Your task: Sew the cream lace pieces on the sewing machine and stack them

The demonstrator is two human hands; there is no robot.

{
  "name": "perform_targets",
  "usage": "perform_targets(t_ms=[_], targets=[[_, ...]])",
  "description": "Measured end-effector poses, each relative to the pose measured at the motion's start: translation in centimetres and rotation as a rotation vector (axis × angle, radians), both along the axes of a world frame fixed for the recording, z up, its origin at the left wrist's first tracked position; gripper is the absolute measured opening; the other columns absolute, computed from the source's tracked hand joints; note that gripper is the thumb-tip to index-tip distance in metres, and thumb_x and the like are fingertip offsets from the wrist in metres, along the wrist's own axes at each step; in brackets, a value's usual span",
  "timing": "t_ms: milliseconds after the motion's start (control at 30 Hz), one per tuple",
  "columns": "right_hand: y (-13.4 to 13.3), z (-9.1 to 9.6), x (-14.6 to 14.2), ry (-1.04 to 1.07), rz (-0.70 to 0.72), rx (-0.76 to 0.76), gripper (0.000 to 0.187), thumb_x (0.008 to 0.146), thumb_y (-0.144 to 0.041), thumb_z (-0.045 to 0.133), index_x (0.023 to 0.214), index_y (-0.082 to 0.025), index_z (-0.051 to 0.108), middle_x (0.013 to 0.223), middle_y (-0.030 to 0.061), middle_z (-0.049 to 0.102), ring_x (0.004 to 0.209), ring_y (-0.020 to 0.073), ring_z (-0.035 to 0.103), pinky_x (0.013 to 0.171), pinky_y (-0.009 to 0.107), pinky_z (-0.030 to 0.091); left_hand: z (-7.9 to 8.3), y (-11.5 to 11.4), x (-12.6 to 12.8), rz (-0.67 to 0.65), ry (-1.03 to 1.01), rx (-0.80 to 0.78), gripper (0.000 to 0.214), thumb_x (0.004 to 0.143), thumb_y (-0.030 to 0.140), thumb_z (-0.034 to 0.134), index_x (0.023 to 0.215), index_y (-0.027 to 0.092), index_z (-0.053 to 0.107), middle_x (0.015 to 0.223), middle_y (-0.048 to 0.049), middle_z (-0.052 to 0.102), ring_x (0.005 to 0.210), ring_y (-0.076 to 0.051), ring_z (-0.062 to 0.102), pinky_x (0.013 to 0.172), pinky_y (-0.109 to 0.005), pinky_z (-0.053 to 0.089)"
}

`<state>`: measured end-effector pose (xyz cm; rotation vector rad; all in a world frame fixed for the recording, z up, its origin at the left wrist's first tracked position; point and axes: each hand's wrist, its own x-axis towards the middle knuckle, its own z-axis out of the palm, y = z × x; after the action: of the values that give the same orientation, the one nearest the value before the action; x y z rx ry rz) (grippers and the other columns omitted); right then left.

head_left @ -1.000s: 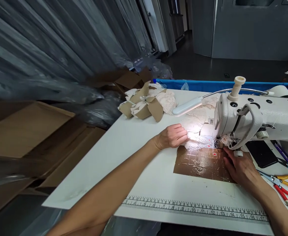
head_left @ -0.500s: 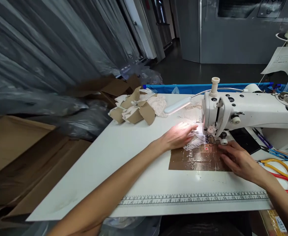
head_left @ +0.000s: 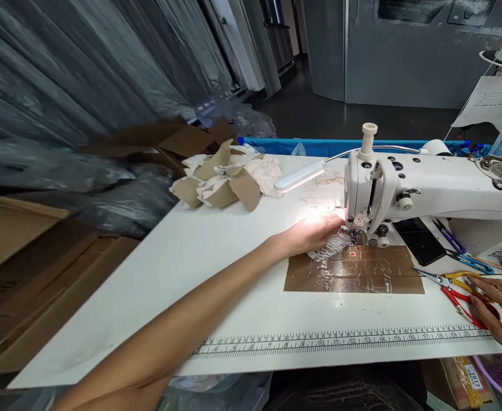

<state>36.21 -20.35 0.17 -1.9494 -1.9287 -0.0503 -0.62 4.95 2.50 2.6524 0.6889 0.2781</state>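
My left hand (head_left: 313,234) reaches across the white table (head_left: 216,268) and pinches a piece of white lace (head_left: 330,246) lying beside the needle of the white sewing machine (head_left: 422,185). The lace rests partly on a brown taped patch (head_left: 357,273) under the lamp's glare. At the table's right edge my right hand (head_left: 501,308) lies with its fingers spread over the red handles of the scissors (head_left: 462,294). Yellow-handled scissors (head_left: 452,278) lie just above them.
A pile of lace pieces and brown card (head_left: 225,177) sits at the back left of the table. A gooseneck lamp (head_left: 300,175) hangs over the work. A black phone (head_left: 420,240) and blue tools (head_left: 469,260) lie right of the needle. A printed ruler (head_left: 340,339) runs along the front edge. Cardboard boxes (head_left: 28,268) stand at the left.
My right hand has left the brown patch by the needle and gone right to the red scissors. My left hand has slid closer to the needle with the lace. The view shifted right.
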Motion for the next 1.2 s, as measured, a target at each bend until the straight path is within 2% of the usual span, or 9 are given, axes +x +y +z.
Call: perform_targets(t_ms=[133, 200, 400, 500, 600, 667, 733, 1000, 1200], targets=[[0.0, 0.0, 0.4, -0.01, 0.046, -0.061, 0.043, 0.094, -0.05, 0.045, 0.122, -0.024, 0.065, 0.111, 0.0115, 0.068, 0.099, 0.0289, 0.067, 0.083, 0.042, 0.058, -0.1, 0.5, -1.1, 0.12, -0.09, -0.385, 0.034, 0.098, 0.037, 0.036, 0.118, 0.02, 0.058, 0.095, -0.0057, 0.066, 0.076, -0.015, 0.06, 0.066, -0.026, 0.049], [0.0, 0.3, 0.4, -0.023, 0.077, -0.081, 0.043, 0.093, -0.049, 0.046, 0.124, -0.025, 0.063, 0.114, 0.0111, 0.068, 0.1, 0.0287, 0.067, 0.083, 0.041, 0.059, -0.4, 0.9, -1.8, 0.119, -0.136, -0.472, 0.038, 0.097, 0.039, 0.039, 0.122, 0.018, 0.057, 0.101, -0.008, 0.067, 0.081, -0.016, 0.061, 0.068, -0.026, 0.051], [0.0, 0.9, -1.3, -0.075, 0.145, -0.048, 0.05, 0.098, -0.05, 0.039, 0.139, -0.023, 0.05, 0.116, 0.0118, 0.067, 0.096, 0.0256, 0.069, 0.077, 0.035, 0.06, 0.0, 0.6, -2.3, 0.168, -0.163, -0.449, 0.038, 0.095, 0.032, 0.034, 0.11, 0.016, 0.065, 0.106, -0.0105, 0.069, 0.096, -0.02, 0.064, 0.077, -0.029, 0.053], [0.2, 1.1, -2.4, -0.067, 0.15, -0.038, 0.055, 0.1, -0.051, 0.036, 0.147, -0.022, 0.039, 0.115, 0.0125, 0.066, 0.093, 0.0242, 0.07, 0.071, 0.032, 0.06, 1.2, -0.4, -1.8, 0.164, -0.113, -0.416, 0.043, 0.099, 0.042, 0.03, 0.113, 0.021, 0.066, 0.111, -0.0082, 0.069, 0.097, -0.02, 0.064, 0.075, -0.029, 0.052], [0.8, 1.2, -2.9, 0.044, 0.162, -0.111, 0.059, 0.098, -0.054, 0.042, 0.147, -0.022, 0.039, 0.11, 0.0115, 0.066, 0.087, 0.022, 0.07, 0.069, 0.03, 0.06, 1.5, -1.1, -1.4, 0.161, -0.053, -0.422, 0.049, 0.09, 0.058, 0.051, 0.119, 0.02, 0.063, 0.111, -0.0092, 0.069, 0.087, -0.02, 0.066, 0.067, -0.027, 0.051], [1.4, 1.2, -3.2, 0.121, 0.176, -0.168, 0.058, 0.095, -0.054, 0.048, 0.144, -0.022, 0.044, 0.101, 0.0097, 0.066, 0.079, 0.0199, 0.069, 0.066, 0.028, 0.059, 1.2, -1.3, -1.2, 0.203, -0.073, -0.442, 0.056, 0.079, 0.057, 0.066, 0.118, 0.017, 0.062, 0.106, -0.0094, 0.07, 0.082, -0.02, 0.065, 0.068, -0.029, 0.05], [2.2, 1.3, -4.0, 0.164, 0.183, -0.181, 0.056, 0.093, -0.052, 0.054, 0.14, -0.022, 0.05, 0.094, 0.0079, 0.066, 0.072, 0.0182, 0.067, 0.062, 0.027, 0.058, 0.5, -1.3, -1.0, 0.242, -0.143, -0.469, 0.052, 0.078, 0.052, 0.068, 0.116, 0.017, 0.062, 0.101, -0.0076, 0.071, 0.083, -0.02, 0.066, 0.074, -0.031, 0.05], [7.3, 2.0, -8.7, 0.033, 0.389, -0.085, 0.038, 0.094, -0.039, 0.048, 0.118, -0.016, 0.067, 0.095, 0.0096, 0.075, 0.066, 0.017, 0.07, 0.056, 0.025, 0.052, -0.1, -1.6, 0.1, 0.341, -0.247, -0.913, 0.057, 0.073, 0.039, 0.075, 0.122, 0.015, 0.057, 0.094, -0.0063, 0.072, 0.085, -0.019, 0.066, 0.075, -0.03, 0.049], [11.0, 3.1, -11.8, -0.2, 0.295, -0.213, 0.042, 0.092, -0.05, 0.047, 0.107, -0.016, 0.067, 0.086, 0.0089, 0.074, 0.063, 0.0206, 0.067, 0.049, 0.027, 0.033, 0.7, -2.1, 0.5, 0.329, -0.284, -0.99, 0.054, 0.072, 0.038, 0.076, 0.117, 0.014, 0.058, 0.078, 0.0003, 0.062, 0.075, -0.016, 0.059, 0.073, -0.028, 0.044]])
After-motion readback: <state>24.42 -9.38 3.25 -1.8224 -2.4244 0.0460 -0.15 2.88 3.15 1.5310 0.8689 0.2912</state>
